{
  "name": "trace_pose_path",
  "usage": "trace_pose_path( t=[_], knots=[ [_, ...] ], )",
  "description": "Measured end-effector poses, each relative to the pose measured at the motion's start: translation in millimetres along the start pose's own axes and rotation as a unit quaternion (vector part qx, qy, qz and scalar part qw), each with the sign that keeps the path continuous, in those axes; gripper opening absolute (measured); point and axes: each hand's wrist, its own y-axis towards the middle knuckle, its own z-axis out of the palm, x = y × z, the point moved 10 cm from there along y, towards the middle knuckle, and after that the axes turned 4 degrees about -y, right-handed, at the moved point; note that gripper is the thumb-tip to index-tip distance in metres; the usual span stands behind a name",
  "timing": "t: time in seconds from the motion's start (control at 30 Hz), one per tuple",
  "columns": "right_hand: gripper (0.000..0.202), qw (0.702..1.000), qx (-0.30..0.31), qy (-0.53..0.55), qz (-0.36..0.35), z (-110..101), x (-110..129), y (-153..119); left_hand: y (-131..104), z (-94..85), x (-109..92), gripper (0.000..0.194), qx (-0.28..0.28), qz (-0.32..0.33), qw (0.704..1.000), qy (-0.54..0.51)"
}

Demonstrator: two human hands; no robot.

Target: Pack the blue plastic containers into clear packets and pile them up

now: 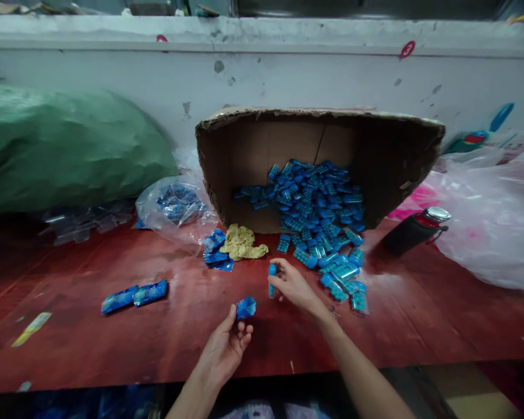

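Between thumb and fingers, my left hand grips a small blue printed packet near the table's front edge. To the right and a little farther off, my right hand pinches a slim clear container with a blue cap, held upright. The two held things are apart. Just beyond my right hand, a heap of similar blue-capped containers spills from a cardboard box lying on its side. Left of my hands, two blue packets lie end to end on the red table.
A yellowish crumpled glove-like piece and several blue packets lie before the box. A clear bag and large green sack stand left. At right are a black bottle and a translucent plastic bag.
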Motion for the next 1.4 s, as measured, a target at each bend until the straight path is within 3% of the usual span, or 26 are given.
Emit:
trace_pose_path(
  t=[0.03, 0.07, 0.13, 0.17, 0.23, 0.37, 0.5, 0.77, 1.03, 1.27, 1.33, 1.4],
  knots=[
    [0.032, 0.992, 0.0, 0.122, 0.012, 4.0, -2.4, -6.1, 0.2, 0.2, -0.3, 0.02, 0.003, 0.003, 1.0, -0.005],
    [0.033, 0.966, 0.004, 0.256, 0.027, 10.2, -5.1, -13.2, 0.5, 0.6, -0.1, 0.02, 0.005, 0.005, 1.0, -0.008],
    [0.036, 0.879, 0.011, 0.474, 0.056, 24.7, -8.7, -27.8, 0.9, 2.3, 1.5, 0.019, 0.011, 0.005, 1.0, -0.008],
    [0.037, 0.846, 0.012, 0.529, 0.065, 30.3, -9.5, -34.3, 1.3, 3.4, 2.3, 0.018, 0.014, 0.005, 1.0, -0.005],
    [0.037, 0.807, 0.004, 0.586, 0.077, 35.2, -11.4, -44.1, 2.0, 5.1, 2.1, 0.017, 0.019, 0.01, 1.0, 0.003],
    [0.036, 0.778, -0.043, 0.623, 0.073, 23.6, -15.0, -52.0, 2.8, 3.4, -4.1, 0.016, 0.01, 0.037, 0.999, 0.0],
    [0.037, 0.782, -0.053, 0.619, 0.056, 18.6, -10.7, -52.1, 1.5, 4.6, -4.3, 0.014, 0.021, 0.043, 0.999, 0.009],
    [0.036, 0.84, -0.077, 0.536, 0.036, 21.4, -4.6, -62.6, 0.4, 11.5, -11.0, 0.014, 0.068, 0.092, 0.993, 0.022],
    [0.035, 0.85, -0.1, 0.516, 0.034, 23.3, -0.8, -72.0, 0.1, 13.1, -17.5, 0.016, 0.081, 0.109, 0.991, 0.013],
    [0.035, 0.839, -0.095, 0.534, 0.037, 30.6, 1.0, -70.9, -6.6, 19.6, -27.2, 0.023, 0.093, 0.16, 0.982, 0.041],
    [0.035, 0.852, -0.108, 0.51, 0.037, 36.2, -2.1, -72.6, -8.0, 21.0, -28.8, 0.024, 0.089, 0.166, 0.981, 0.051],
    [0.036, 0.884, -0.149, 0.442, 0.017, 35.3, -4.6, -76.8, -7.7, 21.6, -25.6, 0.024, 0.082, 0.145, 0.985, 0.045]
  ],
)
